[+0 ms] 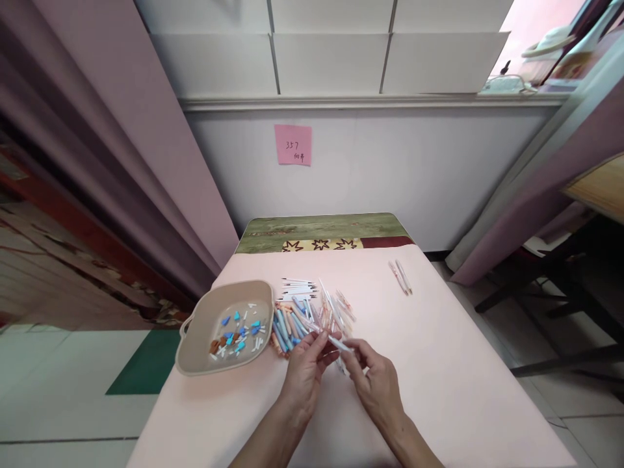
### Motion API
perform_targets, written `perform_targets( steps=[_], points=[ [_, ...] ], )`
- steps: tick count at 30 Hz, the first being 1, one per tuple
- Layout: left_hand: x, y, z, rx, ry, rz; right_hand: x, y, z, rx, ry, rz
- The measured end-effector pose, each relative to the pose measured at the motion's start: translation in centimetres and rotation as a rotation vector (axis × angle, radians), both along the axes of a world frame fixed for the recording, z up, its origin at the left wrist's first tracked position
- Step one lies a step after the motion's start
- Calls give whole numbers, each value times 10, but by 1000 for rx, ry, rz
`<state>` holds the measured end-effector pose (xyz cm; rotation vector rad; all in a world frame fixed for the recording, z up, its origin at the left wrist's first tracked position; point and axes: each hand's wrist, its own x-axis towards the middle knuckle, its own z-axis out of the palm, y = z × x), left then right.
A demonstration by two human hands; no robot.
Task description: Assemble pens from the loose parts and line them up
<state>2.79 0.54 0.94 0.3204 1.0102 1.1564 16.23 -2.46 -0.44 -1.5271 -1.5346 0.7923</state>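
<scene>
Both my hands meet over the pink tabletop (439, 364). My left hand (307, 370) is closed in a pinch on one end of a thin white pen part (340, 344). My right hand (375, 380) pinches the other end of the same piece. Just beyond my fingers lies a loose pile of pen barrels and refills (307, 312), blue, orange and clear. Left of the pile stands a beige square tray (195, 351) holding several small blue, brown and white pen caps and bits.
Two finished pens (401, 277) lie apart at the far right of the table. A green patterned cloth (322, 233) shows at the table's far end, below a wall with a pink note (293, 144). Purple curtains hang left and right; dark chair legs (560, 305) stand right.
</scene>
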Motion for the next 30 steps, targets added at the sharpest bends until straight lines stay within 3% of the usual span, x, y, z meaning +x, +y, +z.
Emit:
perform_targets(
  steps=[8, 13, 20, 30],
  points=[
    [4, -1, 3, 19, 32, -25, 2, -1, -3, -18, -63, 21],
    [5, -1, 1, 54, 54, -20, 2, 0, -1, 60, -57, -41],
    [4, 0, -2, 114, 165, -45, 2, -1, -2, -95, 47, 23],
    [5, 1, -23, 122, 337, -27, 3, 0, -3, -57, -62, 84]
  ],
)
